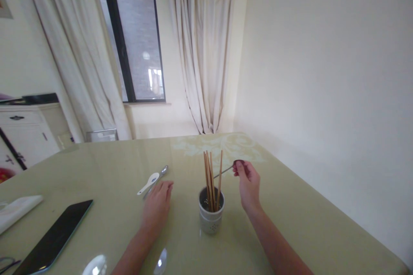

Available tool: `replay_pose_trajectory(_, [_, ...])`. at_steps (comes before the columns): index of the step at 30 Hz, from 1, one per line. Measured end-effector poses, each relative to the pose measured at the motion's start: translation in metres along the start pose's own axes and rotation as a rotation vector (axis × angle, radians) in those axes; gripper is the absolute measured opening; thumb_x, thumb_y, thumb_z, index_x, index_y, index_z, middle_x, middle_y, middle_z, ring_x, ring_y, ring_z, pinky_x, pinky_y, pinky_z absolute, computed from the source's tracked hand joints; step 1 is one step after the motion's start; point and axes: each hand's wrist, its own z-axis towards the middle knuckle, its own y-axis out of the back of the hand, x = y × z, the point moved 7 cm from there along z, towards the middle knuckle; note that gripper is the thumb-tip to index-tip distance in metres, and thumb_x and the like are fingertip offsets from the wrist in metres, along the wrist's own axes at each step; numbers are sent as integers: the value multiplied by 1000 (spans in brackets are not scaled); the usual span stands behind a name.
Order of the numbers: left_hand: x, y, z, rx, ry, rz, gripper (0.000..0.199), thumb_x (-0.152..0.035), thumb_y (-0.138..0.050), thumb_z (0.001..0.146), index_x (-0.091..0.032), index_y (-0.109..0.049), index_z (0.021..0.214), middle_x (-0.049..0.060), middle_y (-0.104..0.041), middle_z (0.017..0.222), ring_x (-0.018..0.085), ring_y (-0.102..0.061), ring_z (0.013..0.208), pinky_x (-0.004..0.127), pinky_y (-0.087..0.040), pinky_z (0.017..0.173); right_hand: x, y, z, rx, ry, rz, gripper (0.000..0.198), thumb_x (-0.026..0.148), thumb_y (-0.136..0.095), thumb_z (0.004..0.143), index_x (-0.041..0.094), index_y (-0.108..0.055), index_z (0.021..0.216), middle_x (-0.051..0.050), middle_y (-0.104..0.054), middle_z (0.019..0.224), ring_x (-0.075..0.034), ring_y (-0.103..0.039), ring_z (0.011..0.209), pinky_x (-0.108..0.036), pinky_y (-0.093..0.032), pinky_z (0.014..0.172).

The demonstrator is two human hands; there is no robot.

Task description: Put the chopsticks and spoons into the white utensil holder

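One spoon [226,169], handle toward chopsticks [212,178].

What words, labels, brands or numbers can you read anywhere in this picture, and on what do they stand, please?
None can be read. The utensil cup, the dark phone, the white spoon and the metal utensil in the right hand show no print. The picture at the left edge is cut off.

On your worktop [290,206] a dark tablet [53,237] lies at the left, with a folded white cloth [17,210] just beyond it. Behind stand a white cabinet [26,135], a dark-framed window [135,38] and pale curtains [203,47].
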Motion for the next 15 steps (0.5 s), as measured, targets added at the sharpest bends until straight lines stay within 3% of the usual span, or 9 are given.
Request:
replay_pose_trajectory(3, [22,7,-2,60,38,420,41,-12,-39,102,-16,-75,122,17,-74,132,33,-69,118,50,-55,102,18,35,16,-224,160,58,41,59,-82,87,19,-70,85,1,-62,72,-16,-55,67,-29,-45,64])
replay_pose_trajectory(6, [30,6,-6,153,69,619,42,-9,-37,103,-15,-75,122,17,-72,134,33,-67,119,47,-56,97,28,58,26,-325,218,177,42,57,-87,83,20,-68,81,4,-60,71,-12,-52,64,-25,-43,61])
replay_pose_trajectory(10, [27,5,-6,176,71,666,42,-8,-37,104,-15,-74,123,17,-73,126,31,-67,119,43,-56,95,29,64,31,-311,163,315,46,57,-92,77,20,-64,77,5,-60,71,-11,-53,62,-22,-45,58])
replay_pose_trajectory(15, [33,7,-4,181,134,631,38,-13,-38,107,-17,-74,117,15,-73,117,28,-70,112,38,-56,91,30,37,18,-179,51,323,46,57,-96,72,20,-71,81,1,-66,73,-12,-59,63,-24,-51,58])
